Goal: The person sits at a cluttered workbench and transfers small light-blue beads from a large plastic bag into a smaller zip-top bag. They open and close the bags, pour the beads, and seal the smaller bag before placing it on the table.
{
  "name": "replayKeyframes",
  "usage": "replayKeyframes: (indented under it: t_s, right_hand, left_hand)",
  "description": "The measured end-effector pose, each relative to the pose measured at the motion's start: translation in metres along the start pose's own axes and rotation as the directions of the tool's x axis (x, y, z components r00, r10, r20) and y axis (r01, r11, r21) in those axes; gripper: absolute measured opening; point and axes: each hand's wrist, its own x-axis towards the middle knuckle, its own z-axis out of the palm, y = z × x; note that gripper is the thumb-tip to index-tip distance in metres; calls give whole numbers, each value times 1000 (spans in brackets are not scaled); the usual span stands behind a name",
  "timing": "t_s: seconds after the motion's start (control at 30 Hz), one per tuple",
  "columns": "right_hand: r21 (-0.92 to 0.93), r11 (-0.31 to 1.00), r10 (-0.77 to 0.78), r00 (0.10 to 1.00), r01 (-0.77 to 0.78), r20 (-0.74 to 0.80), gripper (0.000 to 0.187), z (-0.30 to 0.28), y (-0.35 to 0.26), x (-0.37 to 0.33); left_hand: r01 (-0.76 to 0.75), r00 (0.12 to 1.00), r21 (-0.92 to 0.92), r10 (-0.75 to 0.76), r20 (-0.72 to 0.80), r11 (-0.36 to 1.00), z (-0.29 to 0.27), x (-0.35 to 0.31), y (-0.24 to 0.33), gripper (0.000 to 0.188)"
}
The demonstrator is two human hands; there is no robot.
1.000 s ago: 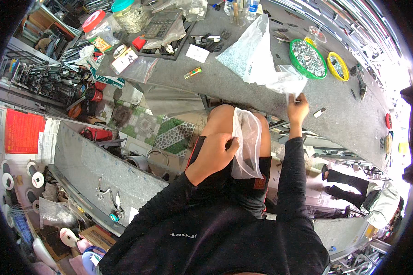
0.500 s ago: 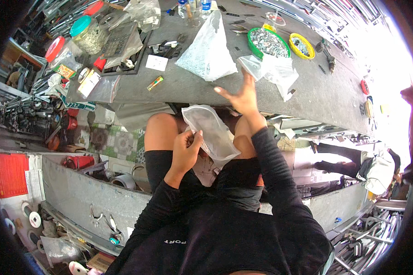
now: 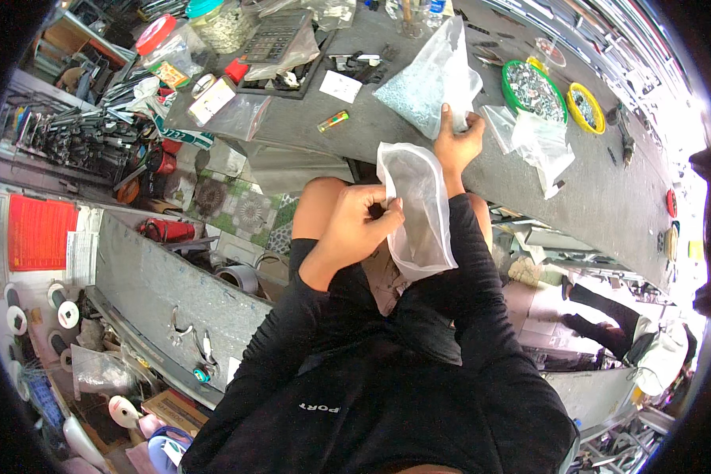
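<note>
The person in front of me pinches the rim of a translucent plastic pouch between the thumb and fingers of the left hand, its mouth gaping above the lap at the near edge of the desk. The right hand has its fingers raised against the right side of a clear plastic bag of small pale-blue pieces on the desk, though I can't tell whether they grip it. Farther right, crumpled clear bags lie beside a green basket of small metal parts, while a colourful lighter lies to the left.
</note>
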Motion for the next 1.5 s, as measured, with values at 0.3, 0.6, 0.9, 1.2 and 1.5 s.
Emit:
replayKeyframes:
  t_s: [0.3,0.6,0.9,1.2,1.5]
  right_hand:
    - [101,990,99,995,-98,-6,34,-1,-28,-10]
    - [95,953,283,957,-288,66,48,0,-1,-5]
    - [-47,953,300,911,-299,284,88,-18,30,11]
    - [-1,1000,-19,991,20,130,43,-20,-4,-13]
    - [197,978,109,973,-68,-205,36,-1,-39,-11]
  left_hand:
    - [129,986,73,-135,95,989,-26,7,23,13]
    - [-113,992,504,128,5,856,-15,11,52,20]
    - [-31,990,499,94,-101,866,-8,-18,66,19]
    - [-66,976,414,145,-161,908,6,-37,64,23]
    - [0,998,272,17,-61,962,-11,-43,85,16]
